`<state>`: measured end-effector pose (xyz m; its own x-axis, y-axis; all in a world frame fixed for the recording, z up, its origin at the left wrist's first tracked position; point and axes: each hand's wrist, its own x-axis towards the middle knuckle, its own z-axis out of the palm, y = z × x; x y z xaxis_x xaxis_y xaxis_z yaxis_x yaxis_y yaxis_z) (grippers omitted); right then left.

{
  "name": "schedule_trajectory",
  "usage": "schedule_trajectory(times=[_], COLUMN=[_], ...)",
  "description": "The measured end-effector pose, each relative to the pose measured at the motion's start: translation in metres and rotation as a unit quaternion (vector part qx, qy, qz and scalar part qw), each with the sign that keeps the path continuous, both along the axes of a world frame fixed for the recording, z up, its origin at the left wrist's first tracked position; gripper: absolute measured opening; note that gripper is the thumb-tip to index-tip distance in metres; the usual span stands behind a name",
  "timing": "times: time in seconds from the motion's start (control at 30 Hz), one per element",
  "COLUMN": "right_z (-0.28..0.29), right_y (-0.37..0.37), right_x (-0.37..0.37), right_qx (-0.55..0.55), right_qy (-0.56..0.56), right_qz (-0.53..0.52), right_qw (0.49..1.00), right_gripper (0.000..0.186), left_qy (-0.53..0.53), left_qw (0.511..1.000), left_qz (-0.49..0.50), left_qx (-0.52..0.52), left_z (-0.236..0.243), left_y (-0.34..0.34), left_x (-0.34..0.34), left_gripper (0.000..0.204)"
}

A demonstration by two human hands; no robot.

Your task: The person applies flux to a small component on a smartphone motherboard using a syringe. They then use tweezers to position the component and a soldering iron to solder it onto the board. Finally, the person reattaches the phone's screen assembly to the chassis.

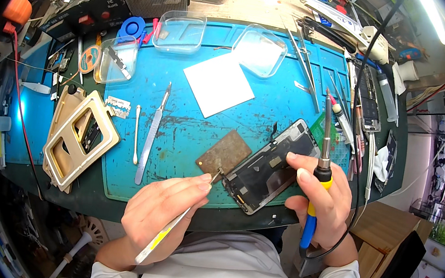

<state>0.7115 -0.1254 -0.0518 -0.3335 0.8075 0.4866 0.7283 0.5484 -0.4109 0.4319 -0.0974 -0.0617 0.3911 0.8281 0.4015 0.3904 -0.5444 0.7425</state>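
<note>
My left hand (167, 212) is closed on slim metal tweezers (168, 233) with a yellow label. Their tip meets a small part at the near corner of a brownish flat metal plate (225, 151), beside a dark phone screen assembly (271, 166) lying back side up and slanted. My right hand (328, 200) grips a soldering iron (322, 178) with a yellow and blue handle, its tip pointing up and away from the phone part. The thumb and a finger of that hand are over the screen assembly's right edge; whether they touch it I cannot tell.
Beneath lies a blue work mat (122, 155). On it are a white pad (218, 85), a scalpel-like knife (149, 144), a cotton swab (137, 135), a razor blade (118, 107) and clear plastic boxes (178, 32). A beige frame (82, 142) stands left; the iron's black cable (356, 209) hangs right.
</note>
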Motion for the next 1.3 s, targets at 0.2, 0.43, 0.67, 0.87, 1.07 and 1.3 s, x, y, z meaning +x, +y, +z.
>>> schedule_trajectory(times=[0.2,0.43,0.67,0.87,1.07,1.3], right_z=[-0.001,-0.005,-0.007,-0.008,0.005,-0.006], right_y=[0.004,0.004,0.002,0.003,-0.004,-0.020], right_x=[0.006,0.006,0.005,0.007,0.014,0.017], right_qx=[-0.019,-0.039,-0.045,-0.051,-0.053,-0.018], right_qy=[-0.062,-0.067,-0.041,-0.029,0.010,0.239], right_qz=[-0.030,-0.037,-0.031,-0.033,0.006,0.079], right_qw=[0.997,0.996,0.998,0.998,0.999,0.968], right_gripper=[0.048,0.052,0.052,0.052,0.062,0.056], left_qy=[-0.006,-0.006,0.005,0.010,0.004,0.006], left_qw=[1.000,1.000,1.000,1.000,1.000,0.999], left_qz=[0.004,0.007,0.002,0.003,0.003,-0.003], left_qx=[-0.005,-0.012,-0.009,-0.017,-0.028,-0.052], left_z=[-0.002,-0.002,0.000,0.002,0.000,0.007], left_y=[-0.001,-0.001,-0.002,0.001,0.001,0.003], left_x=[0.000,0.000,-0.002,0.001,0.000,0.000], left_gripper=[0.037,0.037,0.036,0.035,0.034,0.032])
